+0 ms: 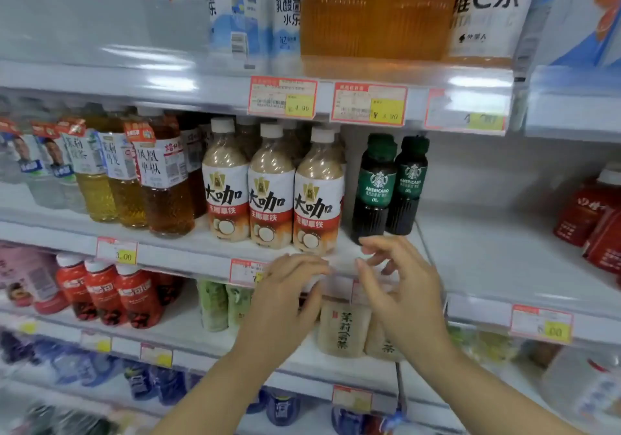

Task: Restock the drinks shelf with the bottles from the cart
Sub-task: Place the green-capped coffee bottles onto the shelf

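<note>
**Both hands empty at the coffee row**

On my feed, the drinks shelf [470, 253] was a white metal deck with a clear plastic price rail along its front. Three latte bottles [271, 189] stood side by side at its front edge. They were clear plastic with white screw caps, filled with milky beige liquid, and wrapped in white-and-red labels reading 大咖. Just to their right stood two Americano bottles [378, 187], dark and ribbed at the base, with green caps and green Starbucks labels marked "AMERICANO" and "0%". To the left, tea bottles [164, 185] held amber and pale yellow liquid.

My left hand [285, 286] sat at the price rail below the rightmost latte, fingers bent together and holding nothing. I could not tell whether it touched the rail. My right hand [400, 283] hung below the Americano pair, fingers loosely spread and curved, pinching nothing.

On the shelf above, ridged orange bottles [376, 14] stood beside a white one labelled 维C水 [487, 11]. One yellow price tag [282, 96] read 4.90. Below were red-wrapped bottles [134, 296] and beige ones printed 茉莉 [344, 327].
</note>
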{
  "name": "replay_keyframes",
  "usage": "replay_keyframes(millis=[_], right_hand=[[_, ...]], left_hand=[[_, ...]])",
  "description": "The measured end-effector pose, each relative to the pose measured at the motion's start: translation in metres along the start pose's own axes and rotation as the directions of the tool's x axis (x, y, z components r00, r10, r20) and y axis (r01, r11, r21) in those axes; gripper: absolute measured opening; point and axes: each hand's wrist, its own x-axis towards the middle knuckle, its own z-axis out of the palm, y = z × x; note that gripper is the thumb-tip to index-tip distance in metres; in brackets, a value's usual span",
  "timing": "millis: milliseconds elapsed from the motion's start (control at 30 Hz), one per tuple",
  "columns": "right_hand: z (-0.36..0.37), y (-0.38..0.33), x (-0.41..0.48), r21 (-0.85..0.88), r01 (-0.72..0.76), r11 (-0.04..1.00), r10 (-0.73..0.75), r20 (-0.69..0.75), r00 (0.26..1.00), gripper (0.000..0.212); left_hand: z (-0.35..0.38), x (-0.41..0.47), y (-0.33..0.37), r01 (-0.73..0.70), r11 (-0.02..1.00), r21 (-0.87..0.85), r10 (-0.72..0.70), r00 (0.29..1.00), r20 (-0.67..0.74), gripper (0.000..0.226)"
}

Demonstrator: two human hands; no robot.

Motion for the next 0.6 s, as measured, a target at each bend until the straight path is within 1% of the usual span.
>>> replay_keyframes(millis=[67, 100, 167, 233, 300, 333, 400, 433, 500, 567, 600], right_hand=[[0.021, -0.006, -0.038, 0.037, 0.038, 0.999, -0.042, 0.121, 0.992, 0.011], [0.037, -0.006, -0.057, 0.054, 0.011, 0.999, -0.021, 0.196, 0.98, 0.01], [0.073, -0.003, -0.095, 0.057, -0.099, 0.994, 0.071, 0.368, 0.927, 0.011], [0.115, 0.004, -0.133, 0.003, -0.21, 0.978, 0.179, 0.508, 0.843, 0.012], [0.157, 0.012, -0.168, -0.091, -0.285, 0.954, 0.276, 0.64, 0.718, 0.014], [0.177, 0.014, -0.184, -0.147, -0.301, 0.942, 0.314, 0.698, 0.643, 0.015], [0.214, 0.017, -0.215, -0.247, -0.333, 0.91, 0.388, 0.79, 0.475, 0.018], [0.232, 0.02, -0.23, -0.29, -0.336, 0.896, 0.414, 0.819, 0.398, 0.021], [0.267, 0.026, -0.263, -0.362, -0.333, 0.87, 0.455, 0.85, 0.265, 0.028], [0.3, 0.036, -0.296, -0.431, -0.334, 0.838, 0.502, 0.85, 0.161, 0.035], [0.315, 0.043, -0.312, -0.471, -0.323, 0.821, 0.529, 0.839, 0.124, 0.039]], left_hand=[[-0.006, -0.031, -0.014, 0.052, 0.998, -0.031, -0.053, 0.998, -0.023, 0.026], [-0.01, -0.05, -0.024, 0.095, 0.994, -0.046, -0.096, 0.995, -0.014, 0.026], [-0.017, -0.093, -0.051, 0.208, 0.977, -0.054, -0.206, 0.978, 0.035, 0.022], [-0.025, -0.142, -0.083, 0.353, 0.935, -0.03, -0.349, 0.932, 0.1, 0.017], [-0.036, -0.194, -0.115, 0.469, 0.883, 0.023, -0.467, 0.872, 0.146, 0.017], [-0.041, -0.219, -0.128, 0.523, 0.851, 0.048, -0.523, 0.836, 0.167, 0.017], [-0.051, -0.266, -0.153, 0.637, 0.765, 0.097, -0.641, 0.738, 0.212, 0.019], [-0.056, -0.288, -0.165, 0.684, 0.719, 0.123, -0.691, 0.684, 0.234, 0.02], [-0.062, -0.33, -0.186, 0.741, 0.648, 0.175, -0.754, 0.592, 0.285, 0.021], [-0.066, -0.368, -0.207, 0.775, 0.594, 0.217, -0.792, 0.515, 0.328, 0.021], [-0.067, -0.385, -0.217, 0.793, 0.565, 0.228, -0.809, 0.478, 0.344, 0.021]])
